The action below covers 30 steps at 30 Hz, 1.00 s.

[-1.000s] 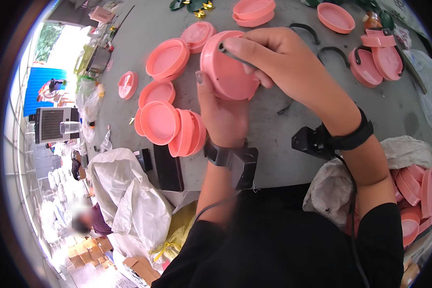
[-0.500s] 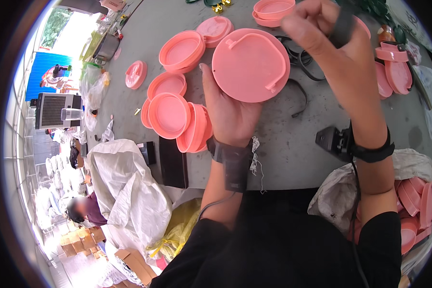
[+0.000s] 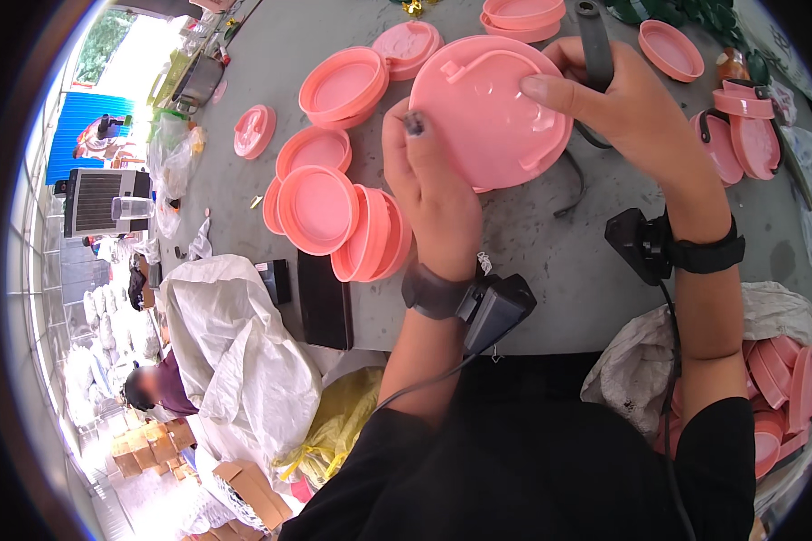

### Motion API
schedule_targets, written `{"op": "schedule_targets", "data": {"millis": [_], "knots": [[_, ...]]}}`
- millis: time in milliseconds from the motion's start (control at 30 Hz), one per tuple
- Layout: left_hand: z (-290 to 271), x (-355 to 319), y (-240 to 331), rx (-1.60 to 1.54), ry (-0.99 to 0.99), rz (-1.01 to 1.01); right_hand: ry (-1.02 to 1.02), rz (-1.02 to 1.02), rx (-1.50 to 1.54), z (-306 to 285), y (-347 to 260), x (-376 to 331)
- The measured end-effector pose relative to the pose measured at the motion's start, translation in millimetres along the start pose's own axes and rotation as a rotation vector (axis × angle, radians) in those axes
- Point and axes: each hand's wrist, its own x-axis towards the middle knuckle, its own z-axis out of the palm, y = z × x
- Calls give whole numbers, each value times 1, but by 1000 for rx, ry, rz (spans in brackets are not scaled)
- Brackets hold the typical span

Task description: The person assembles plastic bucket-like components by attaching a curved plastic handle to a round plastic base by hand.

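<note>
A round pink plastic lid (image 3: 487, 117) with a raised curved rib and small lugs faces up over the table. My left hand (image 3: 438, 189) is closed on its left edge, thumb on top and the other fingers partly hidden beneath. At the lid's right edge my right hand (image 3: 627, 117) is closed round a dark grey strap (image 3: 595, 45), one end sticking up between the fingers. The right thumb rests on the lid's top face. To the left lie several pink round trays (image 3: 318, 209), some leaning on each other. More dark straps (image 3: 568, 185) lie beyond the lid, partly covered.
Another pink round piece (image 3: 670, 50) lies far right, near strapped pink pieces (image 3: 755, 144). A white sack (image 3: 622, 370) at lower right holds many pink parts. Beside my left arm are a black flat box (image 3: 325, 302) and a white sack (image 3: 235, 325). A person (image 3: 162, 383) is at left.
My right hand has come down and left with the strap to the lid's edge. My left hand has turned, its thumb now over the lid, which tilts and sits slightly further right.
</note>
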Motion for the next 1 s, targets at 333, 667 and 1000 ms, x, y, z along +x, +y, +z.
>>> {"op": "schedule_targets", "data": {"millis": [333, 667, 1000], "knots": [[6, 1, 4, -235, 59, -67, 42, -21, -126, -7, -9, 0], [-5, 15, 0, -486, -3, -151, -2, -29, -41, -8, 1, 1], [-2, 7, -10, -561, -436, -510, 311, -101, -551, -2, 16, 4]]}}
